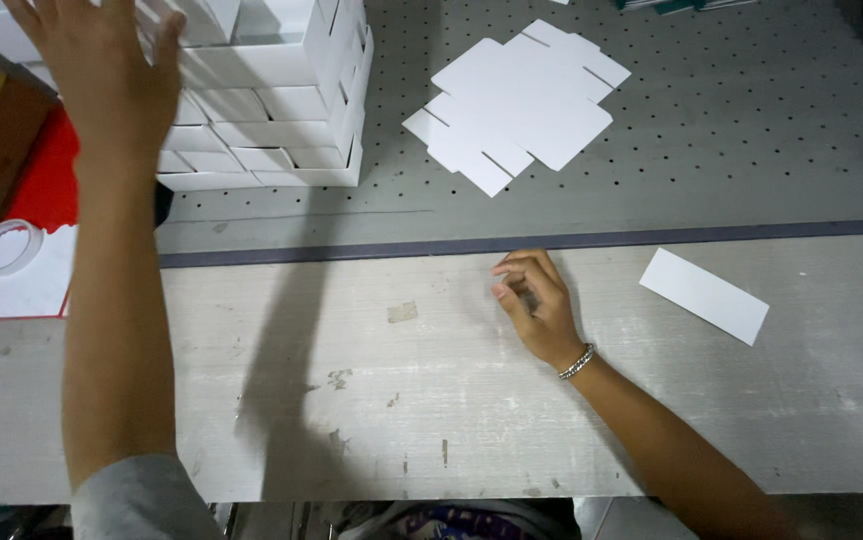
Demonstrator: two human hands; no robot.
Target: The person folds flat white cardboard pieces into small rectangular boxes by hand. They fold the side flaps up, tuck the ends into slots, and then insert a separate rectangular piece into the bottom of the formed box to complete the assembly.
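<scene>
Two hands are in the shot, pretty far apart. The left hand is up in the upper left of the frame, arm stretched straight out, fingers spread flat against the stack of folded white boxes. That stack sits at the upper left on the grey perforated board, and its right edge leaves a gap before the pile of flat die-cut white blanks at upper centre.

The right hand rests on the worn pale tabletop around the middle of the frame, just below the dark strip that runs left to right where the board meets the table. Its fingers are curled in loosely together and it holds nothing that shows. There's a beaded bracelet on that wrist, and the forearm angles down toward the lower right.

Plenty of bare table sits between the two arms and along the near edge at the bottom. A white card strip lies at right, well apart from the right hand. A tape roll sits at far left on white paper.
</scene>
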